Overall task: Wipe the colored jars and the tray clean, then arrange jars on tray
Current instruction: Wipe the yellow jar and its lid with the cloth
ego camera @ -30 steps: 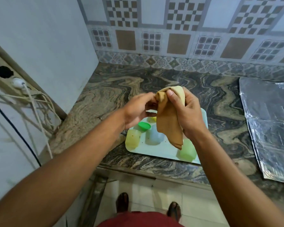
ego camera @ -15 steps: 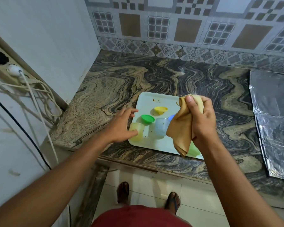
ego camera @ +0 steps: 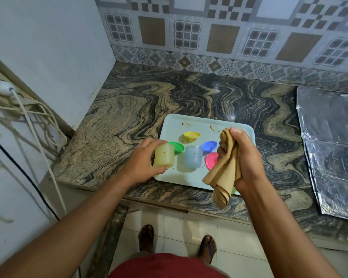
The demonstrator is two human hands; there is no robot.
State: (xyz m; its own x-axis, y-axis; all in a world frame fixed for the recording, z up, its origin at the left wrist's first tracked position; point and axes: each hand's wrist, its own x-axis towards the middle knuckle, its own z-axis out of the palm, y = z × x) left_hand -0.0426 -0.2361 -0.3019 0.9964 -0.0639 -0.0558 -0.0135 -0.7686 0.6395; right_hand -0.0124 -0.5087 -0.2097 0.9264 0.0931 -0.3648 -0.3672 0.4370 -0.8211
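At the near-left corner of the pale tray (ego camera: 191, 122), the left hand (ego camera: 142, 164) grips the yellow jar (ego camera: 163, 155), thumb and fingers curled round its sides; the jar stands upright with a brown speck on its wall, and whether its base touches the tray cannot be told. Just right of that grip a green lid (ego camera: 177, 147) lies flat, and next beyond it stands the blue jar (ego camera: 193, 156), open-topped and upright. Farther back from the grip sits a yellow lid (ego camera: 191, 135); a blue lid (ego camera: 209, 146) and a pink lid (ego camera: 211, 160) lie between the blue jar and the right hand (ego camera: 245, 159). That hand is clenched on a bunched tan cloth (ego camera: 223, 177), whose tail hangs past the tray's near edge and the front lip of the counter (ego camera: 141, 101). A sliver of green shows behind the cloth's lower end; what it is cannot be told. Brown smears mark the tray's far strip.

Left of the gripped jar the stone surface runs bare to the white side wall (ego camera: 48, 47); beyond the tray it is bare up to the tiled backsplash (ego camera: 209, 33). Right of the cloth hand a strip of counter separates the tray from a foil sheet (ego camera: 329, 149). Cables (ego camera: 28, 117) hang from a socket on the wall, left of the counter edge.
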